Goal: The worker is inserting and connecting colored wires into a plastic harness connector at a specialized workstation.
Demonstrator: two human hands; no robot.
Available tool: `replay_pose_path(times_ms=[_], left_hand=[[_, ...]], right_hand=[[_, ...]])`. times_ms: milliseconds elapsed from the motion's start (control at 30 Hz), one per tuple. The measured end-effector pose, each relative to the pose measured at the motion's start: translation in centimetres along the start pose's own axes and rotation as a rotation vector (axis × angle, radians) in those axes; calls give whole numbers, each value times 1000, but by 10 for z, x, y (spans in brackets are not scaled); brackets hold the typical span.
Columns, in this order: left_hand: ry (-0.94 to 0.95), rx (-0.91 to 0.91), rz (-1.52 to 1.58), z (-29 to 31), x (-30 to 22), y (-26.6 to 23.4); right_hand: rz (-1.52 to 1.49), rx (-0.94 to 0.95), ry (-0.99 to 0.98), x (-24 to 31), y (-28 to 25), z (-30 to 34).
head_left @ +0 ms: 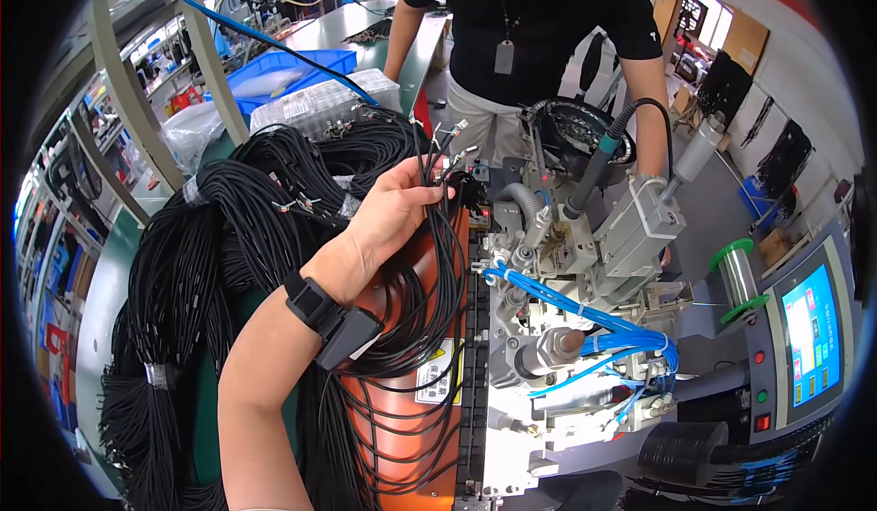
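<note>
My left hand (393, 208) reaches in from the lower edge, a black strap and device around its wrist. Its thumb and fingers are closed on a few black cables (444, 237), whose stripped, light-tipped ends (454, 133) stick up above the fingers. These cables loop down over an orange machine cover (402, 447), beside a row of black holders (473, 356). Thick bundles of black cable (174, 264) lie to the left of my forearm. My right hand is not in view.
A metal machine (557, 328) with blue air tubes stands at right, beside a solder-like wire spool (738, 278) and touchscreen (811, 328). Across from me a person (548, 45) in black stands, one arm behind the machine. Left are a blue bin (274, 77) and frame posts (137, 82).
</note>
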State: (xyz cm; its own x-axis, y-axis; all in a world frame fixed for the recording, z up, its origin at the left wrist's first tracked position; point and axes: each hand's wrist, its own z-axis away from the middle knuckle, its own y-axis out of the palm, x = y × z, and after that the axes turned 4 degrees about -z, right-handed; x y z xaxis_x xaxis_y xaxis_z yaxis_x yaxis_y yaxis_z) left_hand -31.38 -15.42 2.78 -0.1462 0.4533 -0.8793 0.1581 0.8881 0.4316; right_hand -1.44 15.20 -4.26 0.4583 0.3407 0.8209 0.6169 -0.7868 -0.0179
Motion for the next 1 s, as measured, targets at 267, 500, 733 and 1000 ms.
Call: replay_pose_path(times_ms=[267, 500, 733, 1000], left_hand=[[-15, 65, 9, 3, -3, 4], [-131, -55, -226, -25, 28, 0], [49, -13, -1717, -58, 93, -4], [540, -70, -1605, 1, 4, -6]], right_hand=[[-36, -10, -12, -5, 1, 6], [-27, -51, 99, 5, -1, -2], [32, -83, 117, 18, 1, -16], [68, -149, 167, 26, 13, -14]])
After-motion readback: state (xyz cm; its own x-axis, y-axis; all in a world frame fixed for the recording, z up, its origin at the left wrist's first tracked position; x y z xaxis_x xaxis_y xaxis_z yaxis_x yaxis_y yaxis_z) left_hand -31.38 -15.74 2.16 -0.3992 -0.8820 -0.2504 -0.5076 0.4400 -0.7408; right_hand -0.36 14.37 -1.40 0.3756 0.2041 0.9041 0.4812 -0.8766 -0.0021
